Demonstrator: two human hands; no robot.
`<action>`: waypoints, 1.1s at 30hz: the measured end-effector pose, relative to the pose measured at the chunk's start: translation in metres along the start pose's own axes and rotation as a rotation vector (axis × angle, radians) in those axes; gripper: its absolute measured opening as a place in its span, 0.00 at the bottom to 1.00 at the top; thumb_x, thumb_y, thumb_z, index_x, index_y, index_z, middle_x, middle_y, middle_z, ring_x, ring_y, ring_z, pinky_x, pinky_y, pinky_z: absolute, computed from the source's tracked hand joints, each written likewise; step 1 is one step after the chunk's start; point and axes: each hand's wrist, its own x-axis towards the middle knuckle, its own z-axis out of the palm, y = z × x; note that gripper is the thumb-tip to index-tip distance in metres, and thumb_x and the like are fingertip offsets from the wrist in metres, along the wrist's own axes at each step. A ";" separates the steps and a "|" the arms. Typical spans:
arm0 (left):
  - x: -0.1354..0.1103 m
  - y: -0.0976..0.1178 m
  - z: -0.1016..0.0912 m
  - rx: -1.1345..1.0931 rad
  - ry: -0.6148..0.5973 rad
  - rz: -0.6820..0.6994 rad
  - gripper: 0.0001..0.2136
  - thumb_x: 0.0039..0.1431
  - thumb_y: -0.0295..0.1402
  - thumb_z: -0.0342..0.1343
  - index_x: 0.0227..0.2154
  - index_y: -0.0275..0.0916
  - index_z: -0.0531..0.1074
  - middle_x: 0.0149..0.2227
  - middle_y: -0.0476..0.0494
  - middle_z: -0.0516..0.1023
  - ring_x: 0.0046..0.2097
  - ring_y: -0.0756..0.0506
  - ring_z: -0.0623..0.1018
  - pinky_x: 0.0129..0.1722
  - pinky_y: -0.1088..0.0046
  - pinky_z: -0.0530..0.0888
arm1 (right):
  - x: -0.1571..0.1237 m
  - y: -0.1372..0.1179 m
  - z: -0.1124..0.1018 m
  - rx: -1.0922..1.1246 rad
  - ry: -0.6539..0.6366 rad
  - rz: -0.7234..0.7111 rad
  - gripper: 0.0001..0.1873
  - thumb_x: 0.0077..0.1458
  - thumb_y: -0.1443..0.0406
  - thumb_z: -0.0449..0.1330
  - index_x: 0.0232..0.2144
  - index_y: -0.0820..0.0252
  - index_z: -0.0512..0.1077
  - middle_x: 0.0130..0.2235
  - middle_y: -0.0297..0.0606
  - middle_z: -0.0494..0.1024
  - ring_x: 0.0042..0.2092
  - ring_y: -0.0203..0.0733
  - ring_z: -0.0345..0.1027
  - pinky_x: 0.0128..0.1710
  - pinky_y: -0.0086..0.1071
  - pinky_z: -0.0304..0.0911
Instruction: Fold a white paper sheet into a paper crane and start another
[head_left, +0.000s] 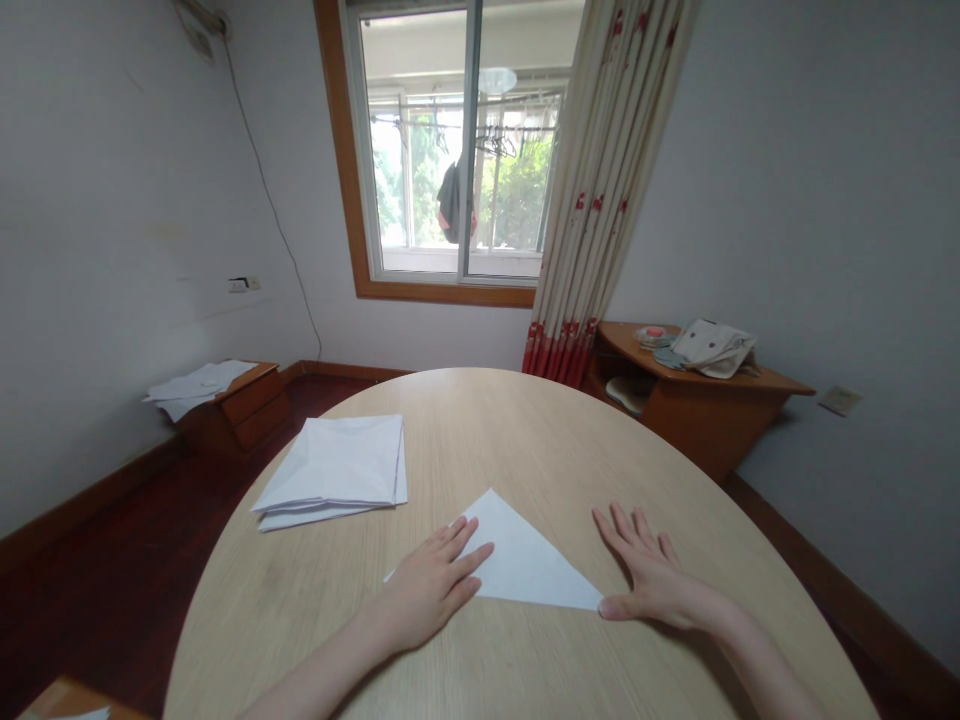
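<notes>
A white sheet of paper (517, 555), folded into a triangle, lies flat on the round wooden table (517, 660) with its peak pointing away from me. My left hand (431, 585) rests over the triangle's left part, fingers stretched out, hiding most of that side; only a small tip of the left corner shows past it. At the right corner, my right hand (649, 570) touches the paper with its thumb. The other fingers of that hand are spread beside the triangle, over the tabletop.
A stack of white folded paper (334, 460) lies on the table's far left. Behind on the left stands a small drawer cabinet (259, 410) with papers on top. A corner desk (697, 410) bearing a white bag (712, 347) stands at the right, beside the curtain (592, 200).
</notes>
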 end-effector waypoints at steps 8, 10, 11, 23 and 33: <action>-0.001 -0.005 -0.006 0.016 0.034 0.005 0.23 0.65 0.40 0.50 0.61 0.44 0.59 0.64 0.42 0.56 0.64 0.40 0.58 0.60 0.57 0.61 | -0.005 -0.004 -0.007 0.073 0.006 -0.117 0.60 0.40 0.50 0.65 0.66 0.59 0.37 0.66 0.46 0.23 0.64 0.58 0.10 0.62 0.56 0.23; 0.000 -0.006 -0.007 0.012 0.032 -0.004 0.24 0.64 0.40 0.51 0.61 0.42 0.58 0.64 0.42 0.56 0.64 0.40 0.58 0.60 0.58 0.60 | -0.006 -0.009 -0.009 0.132 -0.008 -0.175 0.59 0.41 0.48 0.65 0.66 0.57 0.38 0.66 0.44 0.24 0.64 0.57 0.10 0.62 0.56 0.22; 0.000 -0.006 -0.007 0.008 0.031 -0.011 0.25 0.64 0.40 0.51 0.61 0.41 0.58 0.64 0.42 0.56 0.64 0.40 0.58 0.60 0.58 0.60 | -0.006 -0.012 -0.009 0.166 -0.013 -0.202 0.57 0.43 0.46 0.64 0.66 0.57 0.39 0.66 0.43 0.25 0.64 0.57 0.10 0.62 0.56 0.22; 0.000 -0.008 -0.004 -0.016 0.098 -0.079 0.30 0.60 0.39 0.56 0.63 0.40 0.54 0.65 0.40 0.52 0.64 0.37 0.56 0.61 0.55 0.59 | 0.002 -0.065 0.026 0.154 0.213 -0.368 0.34 0.61 0.49 0.47 0.63 0.58 0.52 0.66 0.41 0.49 0.67 0.48 0.35 0.65 0.51 0.31; 0.000 -0.011 0.000 -0.033 0.165 -0.022 0.30 0.60 0.36 0.57 0.62 0.43 0.54 0.65 0.40 0.54 0.64 0.37 0.57 0.60 0.53 0.61 | 0.006 -0.063 0.034 0.122 0.252 -0.364 0.35 0.61 0.48 0.48 0.63 0.59 0.51 0.66 0.42 0.50 0.67 0.47 0.39 0.65 0.49 0.35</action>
